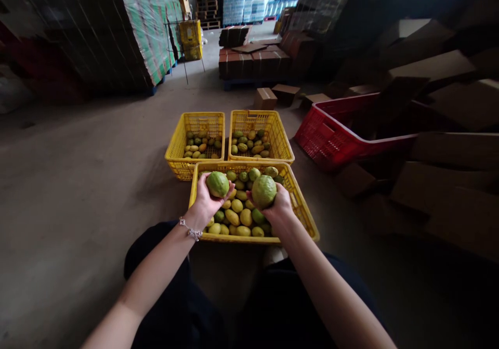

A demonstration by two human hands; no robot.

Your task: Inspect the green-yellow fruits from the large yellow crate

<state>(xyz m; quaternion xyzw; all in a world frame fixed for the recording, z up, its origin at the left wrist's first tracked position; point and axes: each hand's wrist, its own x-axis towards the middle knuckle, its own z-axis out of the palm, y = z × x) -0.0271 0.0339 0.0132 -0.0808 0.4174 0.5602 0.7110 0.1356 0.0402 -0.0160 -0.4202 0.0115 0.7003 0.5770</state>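
My left hand (pixel 203 199) cups a smooth green guava (pixel 218 184), its fingers curled beneath the fruit. In my right hand (pixel 281 204) rests a larger, bumpier pale-green guava (pixel 264 192), held from below and the right side. Both hands hover over the near yellow crate (pixel 257 238), side by side with a gap between them. Many yellow and green guavas (pixel 233 217) lie in that crate, some hidden behind my hands. Behind it stand a left yellow crate (pixel 176 149) and a right yellow crate (pixel 283 140), each with a layer of similar fruit at the bottom.
A red crate (pixel 323 133) stands to the right, with loose cardboard (pixel 440 198) heaped around it. Small cardboard boxes (pixel 265 99) lie beyond the yellow crates. Farther off are a pallet of flat brown cartons (pixel 253 63) and a wrapped green stack (pixel 150 26).
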